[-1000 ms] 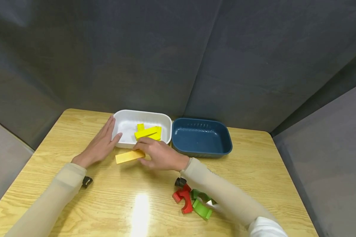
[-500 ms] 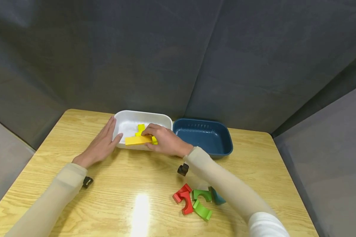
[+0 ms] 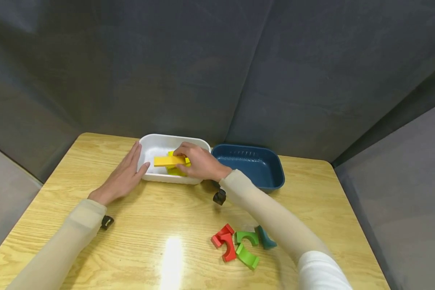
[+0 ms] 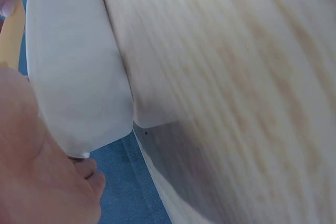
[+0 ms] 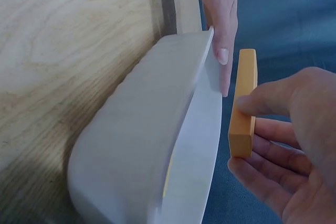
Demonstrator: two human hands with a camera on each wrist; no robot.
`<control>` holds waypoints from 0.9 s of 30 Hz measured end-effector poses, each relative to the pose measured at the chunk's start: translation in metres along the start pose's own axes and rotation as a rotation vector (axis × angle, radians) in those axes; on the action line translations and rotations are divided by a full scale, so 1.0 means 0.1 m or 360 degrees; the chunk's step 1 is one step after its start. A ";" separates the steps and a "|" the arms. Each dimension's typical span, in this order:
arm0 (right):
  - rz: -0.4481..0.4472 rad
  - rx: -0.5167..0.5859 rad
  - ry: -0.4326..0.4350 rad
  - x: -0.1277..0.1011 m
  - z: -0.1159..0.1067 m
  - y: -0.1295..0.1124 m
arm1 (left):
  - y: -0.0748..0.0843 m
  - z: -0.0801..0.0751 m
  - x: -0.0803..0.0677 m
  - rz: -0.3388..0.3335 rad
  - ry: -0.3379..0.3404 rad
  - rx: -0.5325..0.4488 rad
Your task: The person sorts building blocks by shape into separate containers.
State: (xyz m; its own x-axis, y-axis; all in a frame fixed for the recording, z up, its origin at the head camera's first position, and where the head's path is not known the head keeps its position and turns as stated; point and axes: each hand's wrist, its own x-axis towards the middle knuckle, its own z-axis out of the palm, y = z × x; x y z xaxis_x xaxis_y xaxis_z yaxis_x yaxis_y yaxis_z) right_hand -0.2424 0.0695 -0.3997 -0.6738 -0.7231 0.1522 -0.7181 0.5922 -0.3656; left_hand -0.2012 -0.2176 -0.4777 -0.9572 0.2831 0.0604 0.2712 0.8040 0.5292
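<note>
Apparently at the placing step, the right hand (image 3: pixel 201 163) pinches a yellow rectangular block (image 3: pixel 164 161) above other yellow blocks (image 3: pixel 175 171) in the white tub (image 3: pixel 172 179); the left hand (image 3: pixel 121 177), fingers extended, touches its end. Lowering the block, then loosening the pinch, seems called for.

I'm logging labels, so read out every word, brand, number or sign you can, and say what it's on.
None can be read. No lettering shows on the white bin, dark blue bin, held yellow block, red blocks or green blocks. Any marks on the black wrist devices are too small to read.
</note>
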 end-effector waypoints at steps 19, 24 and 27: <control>0.0075 0.0024 -0.0137 0.37 0.01 0.07 | -0.01 -0.02 0.00 -0.0014 -0.0015 -0.0009; 0.0112 -0.0004 -0.0147 0.42 0.04 0.10 | -0.01 -0.02 0.00 -0.0022 -0.0025 -0.0011; 0.0131 0.0001 -0.0148 0.44 0.06 0.12 | -0.01 -0.01 0.00 -0.0026 -0.0028 -0.0011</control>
State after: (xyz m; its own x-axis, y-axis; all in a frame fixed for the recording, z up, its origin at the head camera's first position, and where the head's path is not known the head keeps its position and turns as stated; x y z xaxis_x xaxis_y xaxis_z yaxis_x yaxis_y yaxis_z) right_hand -0.2797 0.0427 -0.4024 -0.7112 -0.7021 0.0360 -0.6611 0.6505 -0.3739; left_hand -0.2016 -0.2194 -0.4773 -0.9595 0.2792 0.0369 0.2548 0.8048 0.5360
